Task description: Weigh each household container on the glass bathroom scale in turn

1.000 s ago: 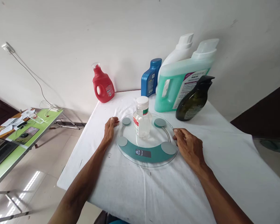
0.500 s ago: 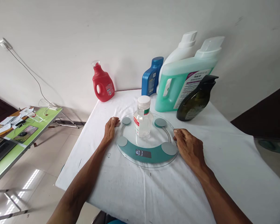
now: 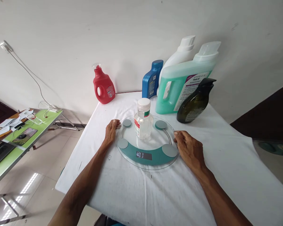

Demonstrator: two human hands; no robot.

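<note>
Head view: my left hand (image 3: 110, 131) and right hand (image 3: 189, 148) lie open, flanking the glass scale (image 3: 147, 142) carrying a clear bottle (image 3: 143, 122) mid-table

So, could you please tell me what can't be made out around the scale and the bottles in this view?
- Head view: the readout on the glass scale is too small to read.
- The white jug is mostly hidden by the green jug.
- Label text on the clear bottle and the dark bottle is too small.
- Whether the left hand and right hand touch the scale's rim is unclear.
</note>
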